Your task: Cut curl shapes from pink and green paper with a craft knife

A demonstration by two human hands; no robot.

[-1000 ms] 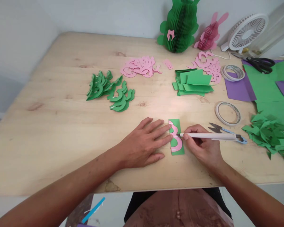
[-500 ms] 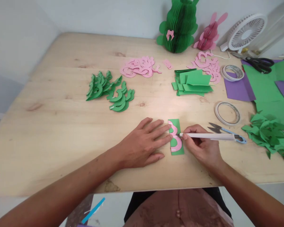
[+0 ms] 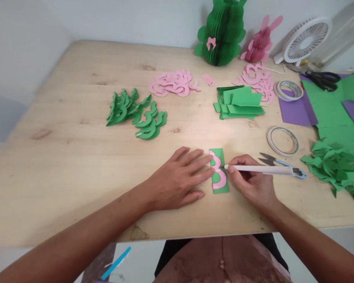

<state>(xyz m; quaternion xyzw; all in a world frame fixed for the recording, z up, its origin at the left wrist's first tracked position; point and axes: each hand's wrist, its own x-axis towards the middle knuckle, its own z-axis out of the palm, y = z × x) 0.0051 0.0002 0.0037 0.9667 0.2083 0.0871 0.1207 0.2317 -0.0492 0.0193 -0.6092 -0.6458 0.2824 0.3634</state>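
A small green paper rectangle [image 3: 225, 189] lies near the table's front edge, with a curvy pink paper cut-out [image 3: 222, 180] on top of it. My left hand [image 3: 183, 177] rests flat with fingers spread, its fingertips on the left edge of the pink cut-out. Between the thumb and fingers of my right hand [image 3: 250, 179] is a white pen [image 3: 262, 169], held almost level. Its tip points left and meets the notch in the pink shape's right edge. Small thread snips [image 3: 280, 162] with a blue handle lie behind the pen, partly hidden by it.
Curvy green cut-outs [image 3: 149, 124], pink cut-outs [image 3: 174, 83] and folded green papers [image 3: 240, 104] lie farther back. Tape rolls [image 3: 268, 141], black scissors [image 3: 323, 79] and green scraps [image 3: 336, 167] are at right. A green paper figure [image 3: 224, 35], pink paper rabbit [image 3: 258, 43] and white fan [image 3: 305, 41] stand behind.
The pen tip has shifted very slightly upward along the pink cut-out's notch. My left hand stays in place.
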